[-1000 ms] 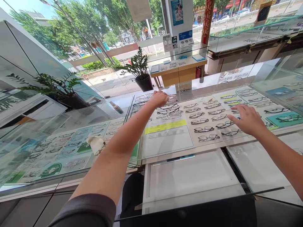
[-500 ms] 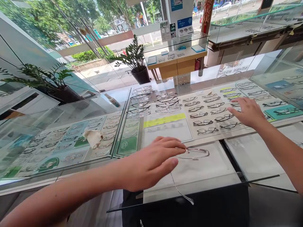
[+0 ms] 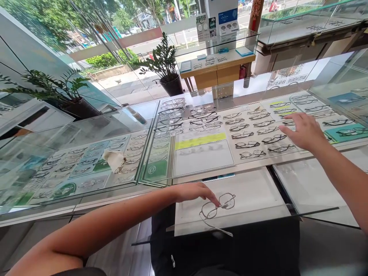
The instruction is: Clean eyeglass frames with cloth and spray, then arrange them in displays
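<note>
Two hands [image 3: 307, 132] palm-down, left [image 3: 194, 192] touching glasses [image 3: 209, 210]

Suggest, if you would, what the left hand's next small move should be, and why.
I would probably have the left hand ease the thin metal-framed round glasses slightly inward before releasing them. Its fingers are at the bridge, and one slender temple trails towards the person, its tip appearing past the near edge of the clear glass top.
</note>
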`<control>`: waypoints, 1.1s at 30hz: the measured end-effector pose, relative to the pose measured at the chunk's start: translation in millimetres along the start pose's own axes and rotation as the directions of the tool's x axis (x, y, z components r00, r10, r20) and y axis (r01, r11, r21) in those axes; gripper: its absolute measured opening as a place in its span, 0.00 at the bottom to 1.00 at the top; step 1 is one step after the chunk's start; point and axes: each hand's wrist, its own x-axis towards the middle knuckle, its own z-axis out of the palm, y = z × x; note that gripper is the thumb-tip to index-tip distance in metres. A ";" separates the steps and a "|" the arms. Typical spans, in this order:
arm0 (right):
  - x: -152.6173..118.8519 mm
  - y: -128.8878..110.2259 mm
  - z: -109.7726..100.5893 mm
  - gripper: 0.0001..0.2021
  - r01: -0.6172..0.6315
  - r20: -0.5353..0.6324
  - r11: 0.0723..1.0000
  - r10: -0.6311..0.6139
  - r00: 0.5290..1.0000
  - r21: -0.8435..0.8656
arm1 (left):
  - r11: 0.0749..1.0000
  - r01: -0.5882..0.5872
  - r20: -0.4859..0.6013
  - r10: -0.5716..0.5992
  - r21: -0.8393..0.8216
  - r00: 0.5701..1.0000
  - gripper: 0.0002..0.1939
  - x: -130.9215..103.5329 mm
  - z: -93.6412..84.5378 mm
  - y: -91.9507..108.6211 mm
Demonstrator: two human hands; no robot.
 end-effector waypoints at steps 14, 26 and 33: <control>0.2 1.9 1.6 0.33 0.024 -0.020 1.000 -0.024 1.000 0.012 | 0.741 0.047 0.059 -0.011 -0.670 0.998 0.21 59.5 -11.9 -94.4; 0.0 -0.7 -1.8 0.32 0.025 -0.017 0.999 -0.025 1.000 0.020 | 0.831 -0.391 -0.568 0.114 -0.395 0.815 0.21 75.6 -63.0 -56.7; -1.1 -2.0 -1.8 0.33 0.020 -0.025 1.000 -0.019 0.999 0.019 | 0.813 -0.563 -0.891 0.137 -0.149 0.433 0.16 107.0 -124.3 -36.8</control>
